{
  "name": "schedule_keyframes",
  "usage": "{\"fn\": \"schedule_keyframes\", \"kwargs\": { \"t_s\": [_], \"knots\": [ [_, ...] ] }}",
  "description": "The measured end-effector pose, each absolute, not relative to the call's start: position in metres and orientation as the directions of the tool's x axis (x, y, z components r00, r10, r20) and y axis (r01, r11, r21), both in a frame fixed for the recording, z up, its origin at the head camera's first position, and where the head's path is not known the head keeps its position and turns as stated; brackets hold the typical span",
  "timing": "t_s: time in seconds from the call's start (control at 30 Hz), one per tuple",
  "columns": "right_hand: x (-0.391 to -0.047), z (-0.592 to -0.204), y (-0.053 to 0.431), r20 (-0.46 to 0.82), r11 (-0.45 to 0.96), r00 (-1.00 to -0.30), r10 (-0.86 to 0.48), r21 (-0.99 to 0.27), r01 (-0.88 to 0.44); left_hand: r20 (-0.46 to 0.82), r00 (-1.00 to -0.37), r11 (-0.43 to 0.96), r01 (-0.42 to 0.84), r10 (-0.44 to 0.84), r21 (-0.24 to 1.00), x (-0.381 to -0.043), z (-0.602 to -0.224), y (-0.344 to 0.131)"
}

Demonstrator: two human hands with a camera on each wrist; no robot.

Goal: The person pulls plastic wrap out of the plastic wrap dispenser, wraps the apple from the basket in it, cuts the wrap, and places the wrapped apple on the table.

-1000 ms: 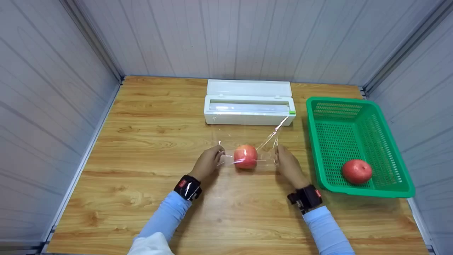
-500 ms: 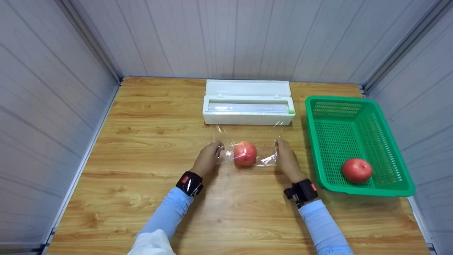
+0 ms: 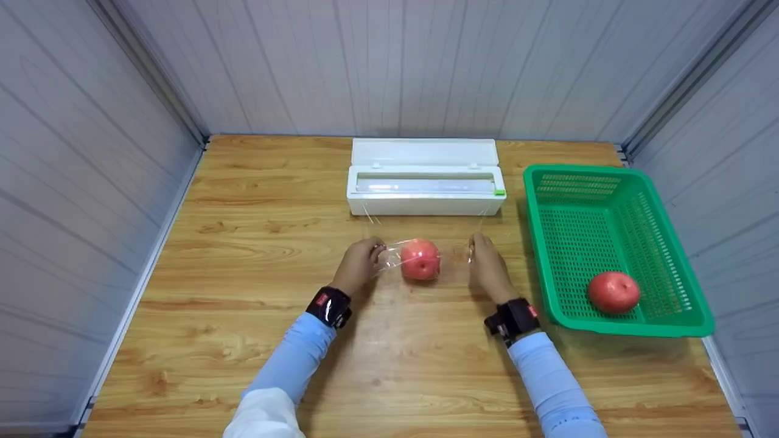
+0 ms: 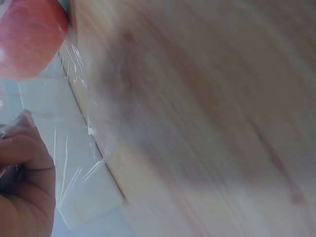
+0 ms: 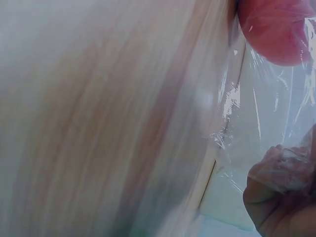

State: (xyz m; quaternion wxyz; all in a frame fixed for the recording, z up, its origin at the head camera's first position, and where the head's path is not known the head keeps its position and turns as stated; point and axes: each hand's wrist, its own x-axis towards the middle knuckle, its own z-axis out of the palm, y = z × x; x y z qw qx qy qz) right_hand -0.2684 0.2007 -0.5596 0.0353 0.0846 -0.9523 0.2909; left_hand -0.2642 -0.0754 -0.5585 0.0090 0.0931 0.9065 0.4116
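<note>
A red apple (image 3: 420, 260) sits on the wooden table with clear plastic wrap (image 3: 392, 258) lying over and around it. The left hand (image 3: 359, 266) pinches the wrap just left of the apple. On the other side, the right hand (image 3: 489, 267) pinches the wrap's right part. From both hands the film runs back to a white wrap dispenser (image 3: 426, 205) whose lid stands open. In the left wrist view, curled fingers (image 4: 24, 153) hold the film near the apple (image 4: 29, 39). The right wrist view has film bunched over the right fingers (image 5: 279, 173).
A green plastic basket (image 3: 544, 292) stands at the right of the table (image 3: 243, 243), with another red apple (image 3: 613, 292) in it. Pale panels (image 3: 365, 67) enclose the table at the back and both sides.
Both hands have shifted slightly away from the body, toward the dispenser, still gripping the wrap. The apple has moved a little the same way and tilted, and the film's folds have changed.
</note>
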Motion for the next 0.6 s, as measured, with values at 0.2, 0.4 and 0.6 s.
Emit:
{"fn": "schedule_keyframes", "kwargs": {
  "t_s": [0.2, 0.4, 0.6],
  "knots": [
    [-0.277, -0.562, 0.198, 0.088, 0.799, -0.991, -0.104, -0.586, -0.136, 0.028, -0.992, 0.608, 0.098, 0.125, 0.788, -0.272, -0.56, -0.075],
    [-0.289, -0.563, 0.191, 0.041, 0.819, -0.999, -0.032, -0.571, -0.05, 0.024, -0.996, 0.562, 0.065, 0.08, 0.824, -0.28, -0.559, -0.074],
    [-0.297, -0.562, 0.184, -0.044, 0.827, -0.999, 0.02, -0.56, 0.041, 0.025, -0.999, 0.546, 0.036, 0.029, 0.837, -0.287, -0.562, -0.074]
  ]
}}
